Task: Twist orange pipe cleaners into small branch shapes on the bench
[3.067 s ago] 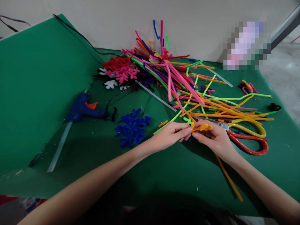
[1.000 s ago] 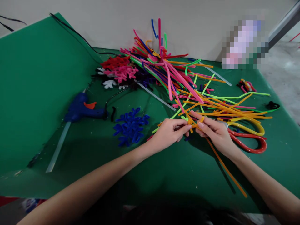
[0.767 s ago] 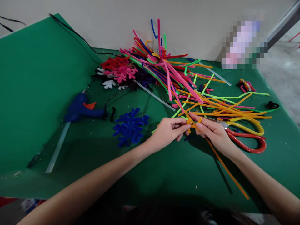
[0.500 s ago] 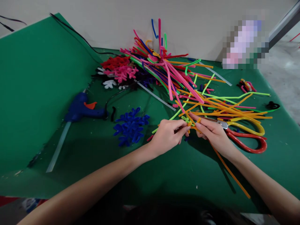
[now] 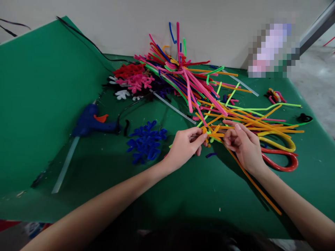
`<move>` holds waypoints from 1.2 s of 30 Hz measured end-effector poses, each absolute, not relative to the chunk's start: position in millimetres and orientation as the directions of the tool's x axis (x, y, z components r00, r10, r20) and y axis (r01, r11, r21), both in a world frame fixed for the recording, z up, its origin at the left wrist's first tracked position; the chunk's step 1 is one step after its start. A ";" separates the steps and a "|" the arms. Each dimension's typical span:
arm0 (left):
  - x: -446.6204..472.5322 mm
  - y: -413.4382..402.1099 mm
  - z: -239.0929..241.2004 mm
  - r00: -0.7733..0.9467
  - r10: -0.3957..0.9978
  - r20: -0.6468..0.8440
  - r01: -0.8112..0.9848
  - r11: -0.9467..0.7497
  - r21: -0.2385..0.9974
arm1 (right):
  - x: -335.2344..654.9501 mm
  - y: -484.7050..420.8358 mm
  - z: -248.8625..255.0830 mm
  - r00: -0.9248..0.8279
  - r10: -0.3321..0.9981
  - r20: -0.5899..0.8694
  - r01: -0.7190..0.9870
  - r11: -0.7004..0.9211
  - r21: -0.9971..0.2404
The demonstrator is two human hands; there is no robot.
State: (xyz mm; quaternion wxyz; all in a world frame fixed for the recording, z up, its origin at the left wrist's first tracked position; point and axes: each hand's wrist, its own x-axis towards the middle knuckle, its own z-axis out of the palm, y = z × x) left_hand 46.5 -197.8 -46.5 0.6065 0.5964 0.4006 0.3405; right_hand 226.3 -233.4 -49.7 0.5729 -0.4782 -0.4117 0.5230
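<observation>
The left hand (image 5: 187, 144) is pinching an orange and lime-green chenille-stem piece (image 5: 215, 135) between thumb and fingers. The right hand (image 5: 244, 148) is hovering just beside it at three o'clock, thumb and index finger standing apart; I cannot tell whether its curled lower fingers are touching the long orange chenille stem (image 5: 258, 186) that is running out between four and five o'clock.

From the piece, scissors with yellow and red handles (image 5: 284, 164) are lying just past three, close against the right hand and partly hidden by it. Loose orange chenille stems (image 5: 264, 122) are crowding two to three, and a heaped multicoloured bundle (image 5: 180, 73) is filling eleven. A blue chenille snowflake (image 5: 148, 143) is resting at nine, near the left wrist, with a blue glue gun (image 5: 90, 120) lying beyond it. Red and pink snowflakes (image 5: 134, 76) are stacking up at ten.

Towards six o'clock, the green tabletop (image 5: 183, 188) is stretching under both forearms to its near edge, which is fading into shadow; this is the widest room around the hands. Its right edge is slanting away from two to four, with pale floor (image 5: 318, 66) showing beyond. A large green panel (image 5: 39, 104) is bounding the far nine o'clock side, and a pale wall (image 5: 217, 38) is closing off twelve.
</observation>
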 end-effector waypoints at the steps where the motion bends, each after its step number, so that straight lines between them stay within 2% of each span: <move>1: 46.6 -197.6 -45.6 0.448 0.890 -0.085 0.052 0.069 0.996 | 226.4 -233.5 -50.4 0.111 0.994 -0.022 -0.197 0.000 -0.980; 4: 47.1 -196.4 -43.2 0.462 0.881 -0.099 0.011 0.106 0.994 | 226.8 -234.3 -52.5 0.061 0.998 0.022 -0.120 0.030 -0.992; 9: 46.4 -195.9 -42.7 0.483 0.869 -0.108 -0.014 0.131 0.991 | 226.8 -237.8 -51.7 -0.002 0.988 0.157 0.159 0.155 -0.975; 15: 43.5 -196.1 -46.1 0.511 0.855 -0.089 -0.007 0.108 0.994 | 224.8 -240.1 -48.1 -0.169 0.896 0.411 0.443 0.442 -0.780; 23: 41.6 -197.5 -46.1 0.555 0.830 -0.061 0.060 0.033 0.998 | 224.3 -240.9 -47.8 -0.286 0.812 0.509 0.474 0.582 -0.661; 31: 45.9 -198.3 -47.9 0.584 0.808 -0.075 0.136 -0.006 0.991 | 221.8 -247.2 -51.4 -0.272 0.736 0.620 0.549 0.648 -0.528; 36: 45.3 -195.2 -48.4 0.642 0.758 -0.118 0.075 0.091 0.993 | 222.2 -245.6 -51.2 -0.247 0.798 0.549 0.555 0.581 -0.596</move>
